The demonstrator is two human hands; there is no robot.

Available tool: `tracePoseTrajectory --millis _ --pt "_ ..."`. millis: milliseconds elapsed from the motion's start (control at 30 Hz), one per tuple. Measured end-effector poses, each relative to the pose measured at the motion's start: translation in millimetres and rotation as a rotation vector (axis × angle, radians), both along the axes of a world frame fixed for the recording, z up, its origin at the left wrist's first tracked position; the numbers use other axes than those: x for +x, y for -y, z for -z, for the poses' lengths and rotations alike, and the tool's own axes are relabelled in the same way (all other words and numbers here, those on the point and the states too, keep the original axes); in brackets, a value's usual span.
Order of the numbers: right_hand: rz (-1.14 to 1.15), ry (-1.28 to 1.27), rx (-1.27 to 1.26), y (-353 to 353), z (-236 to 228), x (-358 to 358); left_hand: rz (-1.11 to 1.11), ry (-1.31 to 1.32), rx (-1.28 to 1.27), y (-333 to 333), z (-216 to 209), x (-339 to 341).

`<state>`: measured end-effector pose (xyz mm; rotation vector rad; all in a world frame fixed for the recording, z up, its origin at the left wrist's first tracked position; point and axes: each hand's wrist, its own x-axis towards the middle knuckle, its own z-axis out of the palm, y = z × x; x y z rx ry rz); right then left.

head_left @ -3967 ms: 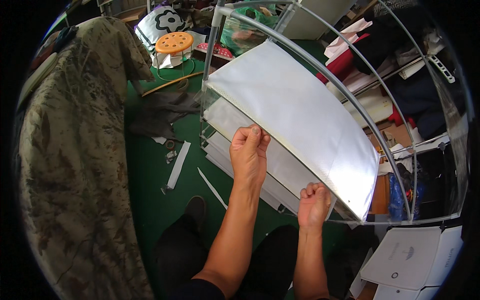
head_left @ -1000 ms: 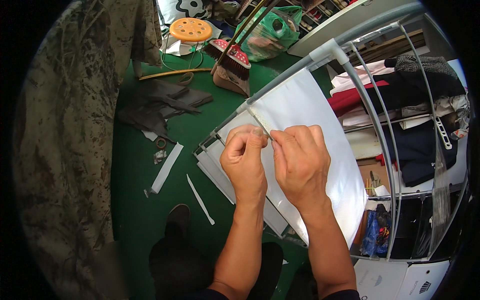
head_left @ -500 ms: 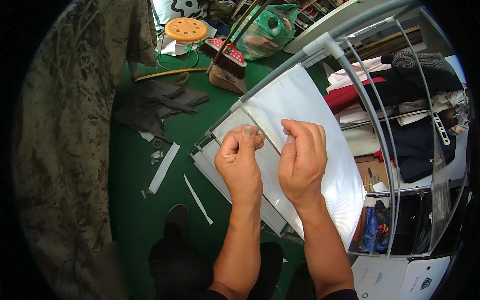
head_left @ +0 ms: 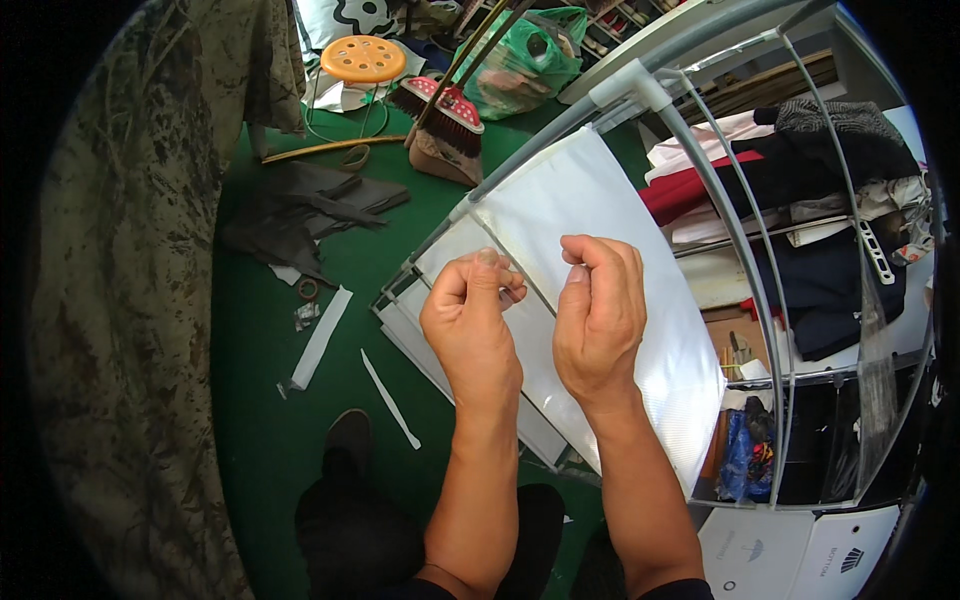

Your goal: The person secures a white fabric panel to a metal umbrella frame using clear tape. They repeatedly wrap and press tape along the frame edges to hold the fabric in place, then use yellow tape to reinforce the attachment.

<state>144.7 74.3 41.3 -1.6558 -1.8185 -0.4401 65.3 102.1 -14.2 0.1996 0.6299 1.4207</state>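
Observation:
My left hand (head_left: 473, 325) is closed, its thumb pressed on the curled fingers. Something thin and see-through may be in that pinch, but I cannot make it out. Beside it, a small gap away, my right hand (head_left: 602, 320) has its fingers curled in toward the thumb; whatever they may hold is hidden. Both hands are raised over a shelf rack with grey tubes, whose white sheet panel (head_left: 648, 375) lies beneath them. A grey corner joint (head_left: 632, 88) connects the rack's tubes at the far end.
Folded clothes (head_left: 825, 150) fill the rack's right side, with a blue plastic bag (head_left: 737, 455) lower down. A broom (head_left: 440, 108), dustpan (head_left: 445, 158), orange stool (head_left: 363, 60) and green bag (head_left: 525, 65) stand far off. Dark cloth (head_left: 310, 210) and white strips (head_left: 322, 338) lie on the green floor.
The whole view has shifted slightly, so things sit a little further left and up. Both hands keep nearly the same pose and spacing.

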Motion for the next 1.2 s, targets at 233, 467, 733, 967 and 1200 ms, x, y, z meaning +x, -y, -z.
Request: tracePoseTrajectory --millis 233,467,733,967,1200 --pt "0.012 -0.017 -0.012 1.0 -1.3 0.2 -0.039 0.023 -0.022 0.5 0.3 4.7" --pt "0.007 -0.02 -0.019 1.7 -3.2 -2.2 -0.021 0.055 -0.024 1.3 4.5 3.8" --pt "-0.143 0.483 0.133 28.3 -97.5 -33.4 0.022 0.127 -0.013 -3.4 9.3 0.8" --pt "0.124 0.45 0.068 6.0 -115.3 -15.7 0.026 0.129 0.016 -5.3 6.6 -2.6" --pt "0.117 0.389 0.112 1.1 -114.7 -17.9 -0.152 -0.109 0.037 -3.4 -0.4 -0.8"
